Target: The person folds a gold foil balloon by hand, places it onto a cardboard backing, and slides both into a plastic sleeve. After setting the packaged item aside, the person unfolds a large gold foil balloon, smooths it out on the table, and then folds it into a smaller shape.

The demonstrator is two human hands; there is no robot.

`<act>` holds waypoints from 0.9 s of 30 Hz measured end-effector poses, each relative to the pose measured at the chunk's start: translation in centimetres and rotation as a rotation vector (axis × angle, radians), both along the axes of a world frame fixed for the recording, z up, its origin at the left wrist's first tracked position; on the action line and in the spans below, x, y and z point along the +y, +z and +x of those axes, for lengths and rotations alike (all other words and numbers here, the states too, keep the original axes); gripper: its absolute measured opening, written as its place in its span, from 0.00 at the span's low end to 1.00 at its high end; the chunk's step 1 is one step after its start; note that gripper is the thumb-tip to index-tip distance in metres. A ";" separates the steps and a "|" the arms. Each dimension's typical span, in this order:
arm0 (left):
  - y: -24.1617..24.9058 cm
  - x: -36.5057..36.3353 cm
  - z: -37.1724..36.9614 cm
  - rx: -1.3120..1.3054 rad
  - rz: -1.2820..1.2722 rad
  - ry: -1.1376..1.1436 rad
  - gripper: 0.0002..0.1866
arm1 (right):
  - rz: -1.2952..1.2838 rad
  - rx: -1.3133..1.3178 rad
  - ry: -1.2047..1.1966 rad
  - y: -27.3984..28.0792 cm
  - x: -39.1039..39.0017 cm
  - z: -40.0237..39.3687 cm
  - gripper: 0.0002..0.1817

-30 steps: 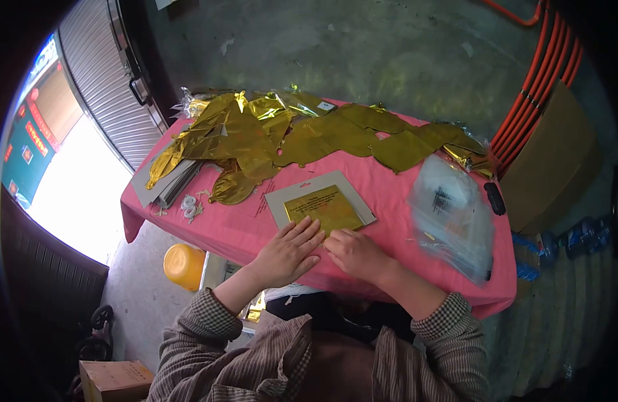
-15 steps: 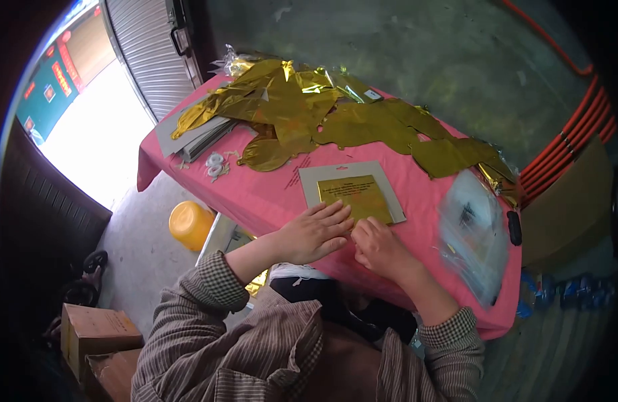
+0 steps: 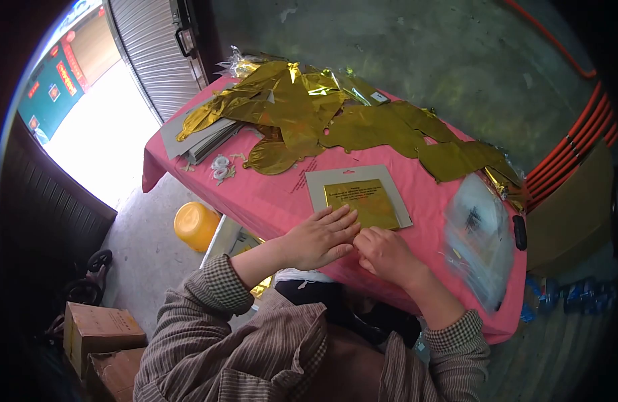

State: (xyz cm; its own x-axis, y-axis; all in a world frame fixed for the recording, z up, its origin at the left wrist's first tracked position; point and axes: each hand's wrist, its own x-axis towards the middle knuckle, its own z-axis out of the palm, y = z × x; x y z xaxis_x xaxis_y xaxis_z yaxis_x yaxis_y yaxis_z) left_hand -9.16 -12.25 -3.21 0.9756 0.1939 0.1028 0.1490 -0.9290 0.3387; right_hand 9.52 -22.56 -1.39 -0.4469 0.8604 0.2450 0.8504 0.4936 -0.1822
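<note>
A folded gold foil balloon [image 3: 370, 209] with printed black text lies on a grey card [image 3: 397, 194] with a hanging slot, on the pink-covered table. My left hand [image 3: 320, 236] is stretched flat, fingers together, its fingertips over the foil's lower left corner. Close beside it, at the foil's near edge, my right hand [image 3: 388, 256] is closed with curled fingers. Whatever is between those fingers is hidden. Flat gold foil balloons [image 3: 369, 127] are spread along the far side of the table.
On the left are stacked grey cards [image 3: 212, 142] and white ribbon rolls [image 3: 220, 166]. Clear plastic bags [image 3: 479, 244] lie at the right, near a black object [image 3: 520, 232]. A yellow bucket [image 3: 195, 226] and cardboard boxes [image 3: 101, 329] stand on the floor.
The whole view has shifted slightly. My right hand has drawn a little toward me from the foil's near edge. My left hand stays flat over the foil's corner.
</note>
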 end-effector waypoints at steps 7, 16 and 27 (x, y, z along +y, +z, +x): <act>-0.3 -0.2 0.3 -0.052 -0.032 0.013 0.29 | -0.023 0.058 -0.019 -0.7 -0.2 0.3 0.13; 0.6 -0.3 0.3 0.042 -0.059 0.029 0.29 | -0.164 0.308 -0.195 1.5 -6.1 5.5 0.08; 0.1 -0.5 -0.1 -0.096 0.050 0.015 0.36 | 0.048 0.497 -0.395 9.7 -15.5 9.6 0.05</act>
State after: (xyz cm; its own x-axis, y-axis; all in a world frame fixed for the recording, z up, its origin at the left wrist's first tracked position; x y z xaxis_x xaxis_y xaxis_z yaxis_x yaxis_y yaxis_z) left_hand -9.21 -12.73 -3.09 0.9578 0.2004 0.2059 0.1317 -0.9431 0.3053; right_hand 19.17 -38.09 8.28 0.0792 0.9199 0.3840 0.7897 0.1772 -0.5873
